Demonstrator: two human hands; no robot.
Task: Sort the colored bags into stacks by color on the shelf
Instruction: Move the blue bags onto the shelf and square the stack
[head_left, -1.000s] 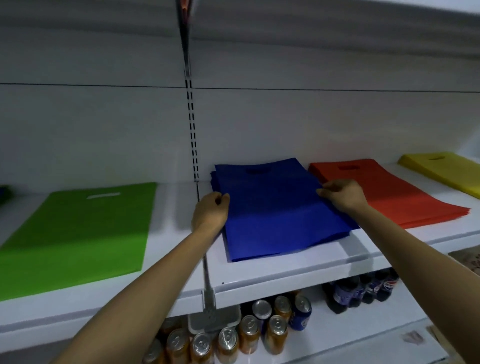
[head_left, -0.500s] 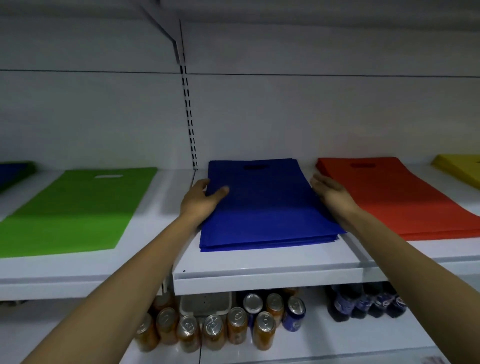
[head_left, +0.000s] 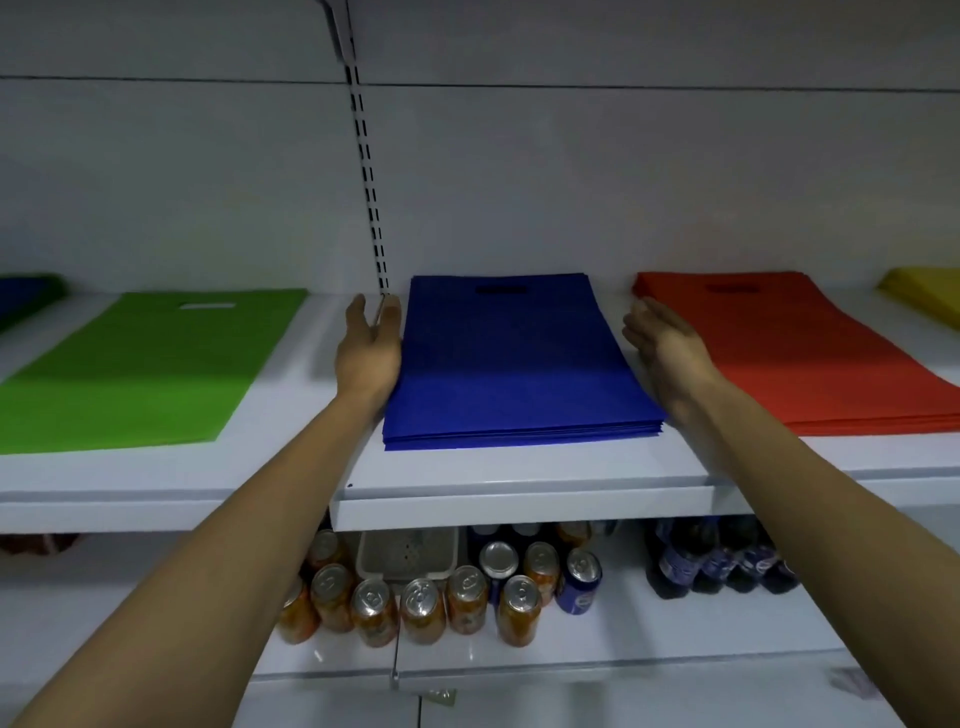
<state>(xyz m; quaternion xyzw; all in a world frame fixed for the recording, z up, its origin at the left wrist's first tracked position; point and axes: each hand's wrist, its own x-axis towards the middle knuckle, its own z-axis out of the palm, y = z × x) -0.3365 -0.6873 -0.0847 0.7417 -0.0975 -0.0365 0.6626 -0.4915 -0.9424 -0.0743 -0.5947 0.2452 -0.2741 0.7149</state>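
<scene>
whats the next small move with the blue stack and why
Probably slide the right hand toward the front right corner of the blue stack and nudge it in: the layers look slightly fanned there, while the edge beside the left hand looks even. Both hands are flat, gripping nothing.

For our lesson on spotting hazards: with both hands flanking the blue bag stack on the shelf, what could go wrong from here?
1. The blue stack has slightly fanned front edges; a push from the left hand alone could skew it.
2. The right hand sits close by the red stack and might nudge its edge out of line.
</scene>
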